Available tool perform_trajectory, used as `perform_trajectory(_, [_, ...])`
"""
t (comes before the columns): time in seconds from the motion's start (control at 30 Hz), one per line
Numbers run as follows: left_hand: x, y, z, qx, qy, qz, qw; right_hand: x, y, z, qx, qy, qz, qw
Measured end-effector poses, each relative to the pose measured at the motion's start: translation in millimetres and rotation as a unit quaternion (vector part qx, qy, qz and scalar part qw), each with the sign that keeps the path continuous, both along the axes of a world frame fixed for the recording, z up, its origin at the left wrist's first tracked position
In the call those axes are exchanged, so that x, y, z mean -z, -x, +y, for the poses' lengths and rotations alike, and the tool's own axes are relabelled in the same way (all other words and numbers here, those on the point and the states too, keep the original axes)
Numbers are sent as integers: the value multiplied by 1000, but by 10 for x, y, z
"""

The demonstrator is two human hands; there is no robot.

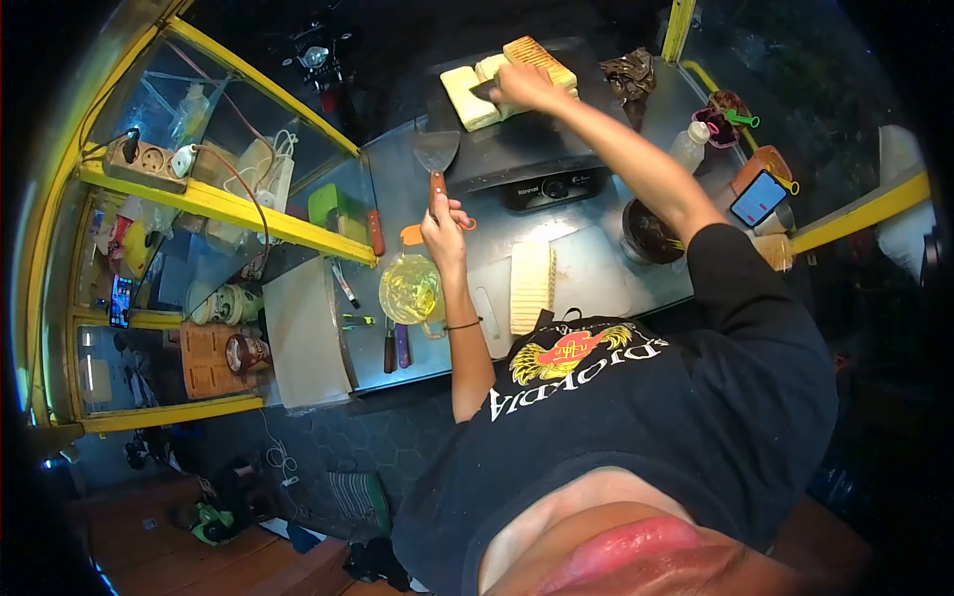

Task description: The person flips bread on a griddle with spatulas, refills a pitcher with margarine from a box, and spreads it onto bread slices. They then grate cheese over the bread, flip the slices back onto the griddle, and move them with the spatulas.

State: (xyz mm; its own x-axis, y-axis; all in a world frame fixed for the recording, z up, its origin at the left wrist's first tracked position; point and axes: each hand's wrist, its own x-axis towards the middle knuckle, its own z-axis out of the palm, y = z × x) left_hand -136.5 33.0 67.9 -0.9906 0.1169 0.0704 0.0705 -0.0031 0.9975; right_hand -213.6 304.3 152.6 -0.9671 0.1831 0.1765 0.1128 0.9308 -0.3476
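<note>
My left hand (445,226) is wrapped round the wooden handle of a broad metal spatula (436,152), whose blade points away from me beside the griddle. On the dark griddle (477,164) lie pale slices of bread (464,91) and a browned, striped slice (542,58). My right hand (527,87) is over the bread, closed round a dark tool (484,91) that reaches between the slices; its full shape is hidden. A long sliced loaf (533,286) lies on the counter close to my chest. Left of it stands a clear jug (409,290) with yellow contents.
A dark pot (651,233), a white-capped bottle (689,146) and a phone (758,199) are on the right. Knives (397,348) lie near the jug. A yellow-framed glass case (229,214) borders the left. Crumpled dark plastic (630,76) sits beside the griddle.
</note>
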Motion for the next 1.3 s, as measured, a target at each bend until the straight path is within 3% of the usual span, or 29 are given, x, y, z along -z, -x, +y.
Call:
perform_trajectory(0.03, [45,-33,58,7,-61,-26,998,143,21,20,9,14,15,1000])
perform_trajectory(0.2, [165,-65,175,14,-68,-40,997,253,-90,-22,35,55,-37,997])
perform_trajectory(0.27, [161,-77,200,-15,-28,1,999,337,-152,-36,44,53,33,997])
perform_trajectory(0.47, [191,-263,121,9,-54,-71,996,-32,-424,105,24,52,25,998])
perform_trajectory(0.57, [379,-280,244,20,-192,-171,966,-206,-1119,179,8,29,17,999])
perform_trajectory(0.67, [663,-335,219,112,-324,-213,915,120,-1539,285,2,70,-48,996])
perform_trajectory(0.73, [584,-622,298,31,-207,-143,967,339,-1689,335,-21,111,-13,993])
perform_trajectory(0.77, [690,-723,273,17,-71,-59,996,435,-1804,377,-21,163,-46,985])
perform_trajectory(0.8, [754,-865,281,23,-10,-5,1000,321,-1931,359,-24,214,-76,974])
perform_trajectory(0.83, [786,-1014,238,47,174,122,976,323,-2093,388,-42,229,-34,972])
perform_trajectory(0.87, [811,-1159,167,72,352,240,902,430,-2227,481,-45,209,32,976])
perform_trajectory(0.93, [920,-1393,110,129,448,235,853,550,-2564,723,-49,162,123,978])
perform_trajectory(1.0, [888,-1413,91,132,446,214,859,524,-3014,908,-23,178,69,981])
perform_trajectory(1.03, [939,-1369,26,131,455,207,856,472,-3237,959,-2,130,29,991])
perform_trajectory(1.1, [1009,-1206,-49,144,306,174,925,755,-3557,1096,62,217,45,973])
perform_trajectory(1.17, [892,-1194,-92,139,104,-19,985,1007,-3811,1207,83,225,34,970])
perform_trajectory(1.23, [990,-1034,-276,136,-70,-169,974,1086,-3953,1198,108,232,25,966])
perform_trajectory(1.3, [1082,-957,-478,117,-212,-324,915,1095,-4047,1143,168,325,-17,931])
